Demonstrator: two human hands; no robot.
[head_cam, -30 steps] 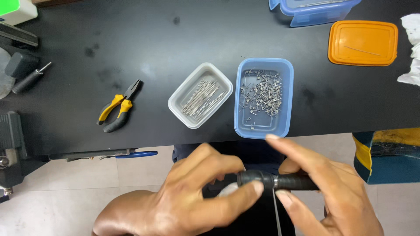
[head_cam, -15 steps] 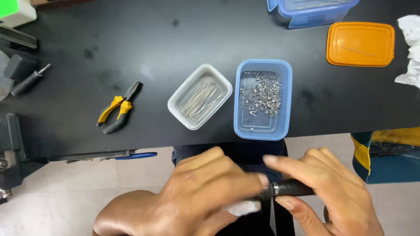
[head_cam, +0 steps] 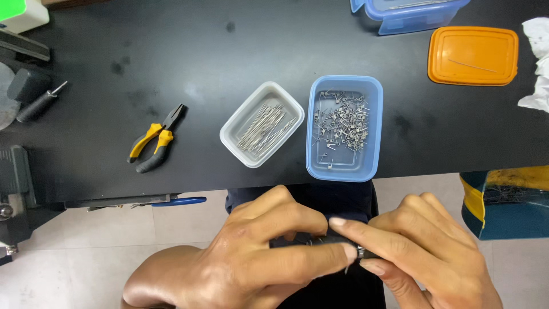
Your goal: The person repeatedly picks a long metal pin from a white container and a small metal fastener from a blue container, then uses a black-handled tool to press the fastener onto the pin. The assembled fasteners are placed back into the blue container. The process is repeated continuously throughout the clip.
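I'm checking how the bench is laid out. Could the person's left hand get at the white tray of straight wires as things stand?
Probably yes, once freed. The left hand now grips a dark tool together with the right hand, but the open white tray lies just ahead near the table edge, with nothing between.

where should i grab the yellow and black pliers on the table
Grip the pliers by the two yellow-and-black handles at their lower-left end, coming from above. They lie flat on the black table, jaws pointing up-right, handles slightly spread, with bare table all around them. Both hands are busy elsewhere.
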